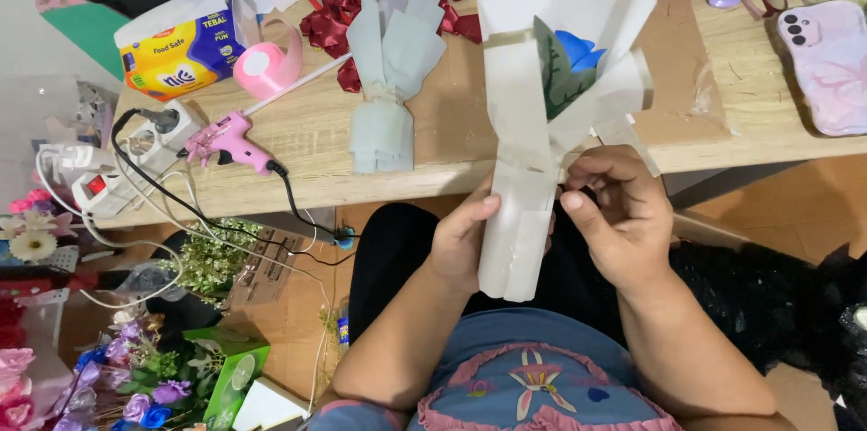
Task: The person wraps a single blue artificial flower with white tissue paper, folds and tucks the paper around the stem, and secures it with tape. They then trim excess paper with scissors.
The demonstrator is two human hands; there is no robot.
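So both hands are wrapped round the stem of a white paper bouquet (533, 124) at the near edge of the wooden table (361, 137).

Left hand (462, 237) grips the lower wrap, right hand (619, 214) pinches near the taped neck, fingers curled tight. Blue flower (578, 50) peeks out top; a second wrapped bundle (388, 88) and pink glue gun (228, 142) sit further left.

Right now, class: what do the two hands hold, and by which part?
Both the left hand and right hand hold the white paper-wrapped bouquet by its lower stem end.
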